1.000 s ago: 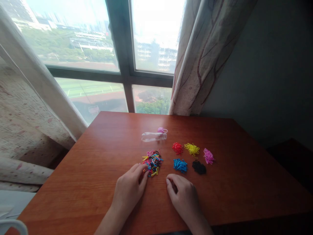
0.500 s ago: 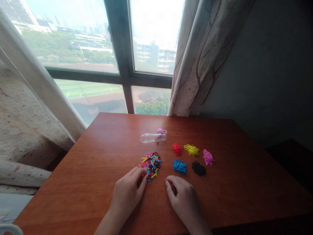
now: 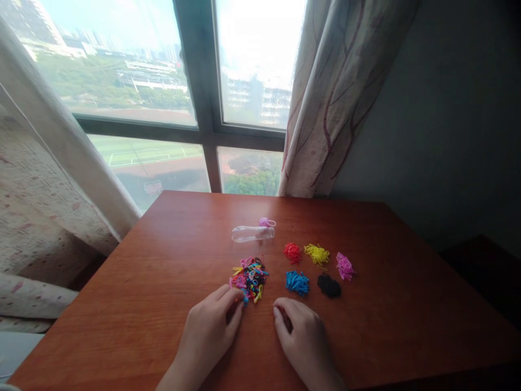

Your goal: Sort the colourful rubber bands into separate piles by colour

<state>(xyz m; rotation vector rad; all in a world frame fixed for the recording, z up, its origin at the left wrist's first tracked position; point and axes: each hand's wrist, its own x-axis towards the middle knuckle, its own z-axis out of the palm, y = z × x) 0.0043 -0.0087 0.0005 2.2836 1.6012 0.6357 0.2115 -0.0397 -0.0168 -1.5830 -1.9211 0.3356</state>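
Observation:
A mixed heap of small coloured rubber bands (image 3: 251, 277) lies on the wooden table, with pink, black, blue, yellow and red ones tangled together. At its near left edge is my left hand (image 3: 214, 323), thumb and forefinger pinched on what looks like a blue rubber band (image 3: 246, 300). My right hand (image 3: 303, 331) rests on the table to the right, fingers curled and thumb against the forefinger; nothing shows in it. Just beyond that hand is a pile of blue rubber bands (image 3: 297, 283), with black rubber bands (image 3: 329, 285) beside it.
Farther back are piles of red (image 3: 292, 252), yellow (image 3: 316, 253) and pink rubber bands (image 3: 345, 266). A clear plastic bottle (image 3: 253, 234) lies on its side, a pink cap with a loop (image 3: 266, 222) behind it. Curtains (image 3: 325, 98) flank the window beyond the table (image 3: 163, 260).
The view has shifted slightly, so the table sits lower. My left fingertips have closed in at the heap's near edge, where a dark blue band lay below them. My right hand has hardly moved.

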